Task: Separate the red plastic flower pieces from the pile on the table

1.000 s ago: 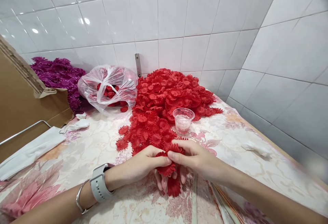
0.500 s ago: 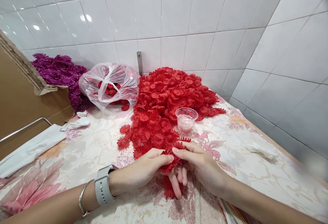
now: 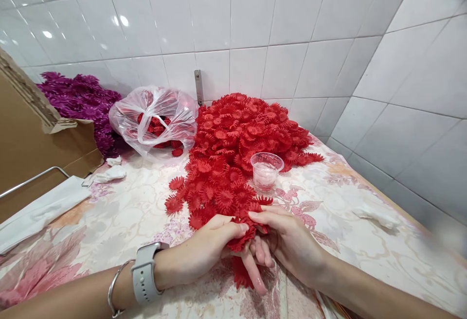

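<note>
Between both hands, close to me, are red fabric flower pieces (image 3: 239, 243) with fringed edges. My left hand (image 3: 215, 241) has its thumb pressed on top of them, and some of its fingers reach out underneath. My right hand (image 3: 288, 236) pinches the same pieces from the right with thumb and fingers. How many pieces are held is hidden. Another red flower piece (image 3: 241, 273) shows beneath the fingers. Just beyond the hands spreads a large heap of red flower pieces (image 3: 241, 134). A clear plastic cup (image 3: 266, 173) stands against the heap's right side.
A knotted clear plastic bag (image 3: 155, 124) with red pieces sits left of the heap. Behind a cardboard box (image 3: 44, 149) at the left lies a purple flower pile (image 3: 80, 107). Crumpled white tissue (image 3: 375, 217) lies at right on the floral tablecloth (image 3: 138, 217). Tiled walls border the back and right.
Both hands stay on the red pieces with nearly the same grip. The fingers under them have shifted slightly toward me and to the right. The camera view has moved a little.
</note>
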The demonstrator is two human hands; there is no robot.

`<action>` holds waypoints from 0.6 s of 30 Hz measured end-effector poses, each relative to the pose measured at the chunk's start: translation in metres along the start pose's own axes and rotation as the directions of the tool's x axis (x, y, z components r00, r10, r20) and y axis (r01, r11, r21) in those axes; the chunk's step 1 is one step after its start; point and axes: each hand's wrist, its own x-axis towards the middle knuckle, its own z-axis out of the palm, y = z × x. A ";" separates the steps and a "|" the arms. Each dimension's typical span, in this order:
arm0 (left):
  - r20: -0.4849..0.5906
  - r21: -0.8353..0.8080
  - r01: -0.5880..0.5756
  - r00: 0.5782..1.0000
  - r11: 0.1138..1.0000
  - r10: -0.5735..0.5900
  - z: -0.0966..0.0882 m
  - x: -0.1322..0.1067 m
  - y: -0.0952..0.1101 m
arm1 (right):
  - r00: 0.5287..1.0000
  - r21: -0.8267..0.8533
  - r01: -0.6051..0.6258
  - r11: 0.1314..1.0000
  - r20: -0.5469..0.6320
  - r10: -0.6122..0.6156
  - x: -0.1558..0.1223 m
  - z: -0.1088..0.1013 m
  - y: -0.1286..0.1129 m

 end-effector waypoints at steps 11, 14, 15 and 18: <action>-0.104 0.110 -0.173 0.977 0.979 0.184 -0.001 0.003 0.007 | 0.994 -0.118 0.108 0.987 0.040 -0.104 0.000 -0.005 -0.016; -0.119 -0.002 -0.146 0.982 0.989 0.145 -0.005 0.007 0.005 | 0.985 -0.227 0.172 0.958 0.042 -0.167 -0.001 -0.006 -0.020; -0.152 -0.042 -0.149 0.978 0.988 0.141 -0.007 0.008 0.004 | 0.984 -0.257 0.179 0.950 0.030 -0.177 -0.001 -0.007 -0.022; -0.259 -0.093 -0.206 0.950 0.974 0.176 -0.011 0.008 0.003 | 0.986 -0.295 0.162 0.941 0.003 -0.169 -0.001 -0.009 -0.027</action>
